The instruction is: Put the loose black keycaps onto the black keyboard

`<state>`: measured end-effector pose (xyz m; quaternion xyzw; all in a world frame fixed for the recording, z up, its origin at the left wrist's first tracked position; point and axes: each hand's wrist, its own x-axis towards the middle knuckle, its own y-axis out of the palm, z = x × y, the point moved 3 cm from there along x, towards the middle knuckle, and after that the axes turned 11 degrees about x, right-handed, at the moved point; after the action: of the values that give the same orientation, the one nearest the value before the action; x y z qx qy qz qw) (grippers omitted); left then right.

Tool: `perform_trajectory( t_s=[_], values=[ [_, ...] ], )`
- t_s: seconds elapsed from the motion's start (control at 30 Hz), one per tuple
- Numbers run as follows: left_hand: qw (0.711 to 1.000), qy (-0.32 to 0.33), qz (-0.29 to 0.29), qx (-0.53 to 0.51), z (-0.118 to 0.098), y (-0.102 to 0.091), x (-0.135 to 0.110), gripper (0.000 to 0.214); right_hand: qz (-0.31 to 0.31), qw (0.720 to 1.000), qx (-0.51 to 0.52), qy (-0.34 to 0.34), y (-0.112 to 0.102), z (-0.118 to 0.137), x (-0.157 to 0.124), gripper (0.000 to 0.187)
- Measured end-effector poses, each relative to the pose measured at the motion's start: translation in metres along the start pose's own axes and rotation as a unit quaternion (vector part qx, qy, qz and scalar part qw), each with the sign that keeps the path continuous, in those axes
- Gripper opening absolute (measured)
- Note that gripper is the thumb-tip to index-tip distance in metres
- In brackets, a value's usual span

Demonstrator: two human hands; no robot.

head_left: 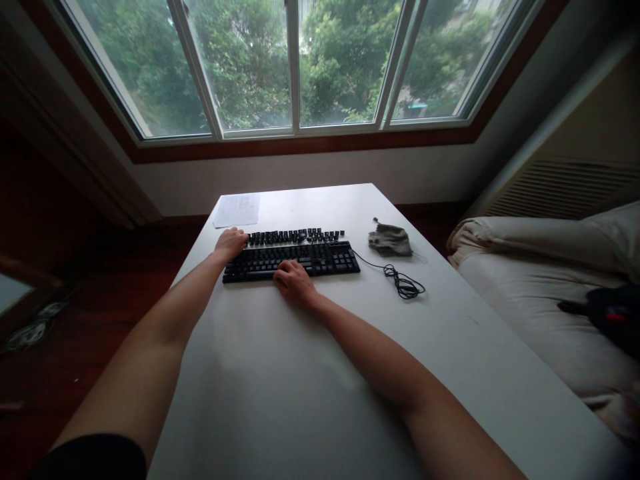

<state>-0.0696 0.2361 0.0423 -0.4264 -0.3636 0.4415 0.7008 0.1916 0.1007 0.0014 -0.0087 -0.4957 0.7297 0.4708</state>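
Observation:
A black keyboard [325, 257] lies across the white table. Behind it, loose black keycaps [285, 237] are set out in rows. At the left end of these rows is my left hand [231, 243], its fingers closed at a keycap [245, 238], which they partly hide. My right hand [295, 280] rests at the keyboard's front edge, left of its middle. Its fingers are curled over the lower keys and the edge, hiding part of them.
To the right, a coiled black cable [405, 283] runs from the keyboard. A crumpled grey-green cloth [390, 240] lies behind the cable. A printed paper sheet [237, 210] is at the table's far left corner. A pale sofa [520, 300] stands right of the table [280, 373].

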Motion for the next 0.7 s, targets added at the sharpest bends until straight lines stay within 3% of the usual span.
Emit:
perform_trajectory(
  t_s=[0.4, 0.7],
  values=[
    [0.999, -0.032, 0.029, -0.004, 0.004, 0.003, 0.000, 0.023, -0.005, 1.000, 0.000, -0.002, -0.001, 0.001, -0.001, 0.013],
    [0.999, -0.034, 0.020, 0.008, 0.010, -0.003, -0.014, 0.024, 0.001, 1.000, 0.006, 0.000, 0.001, 0.000, 0.000, 0.012]
  ],
)
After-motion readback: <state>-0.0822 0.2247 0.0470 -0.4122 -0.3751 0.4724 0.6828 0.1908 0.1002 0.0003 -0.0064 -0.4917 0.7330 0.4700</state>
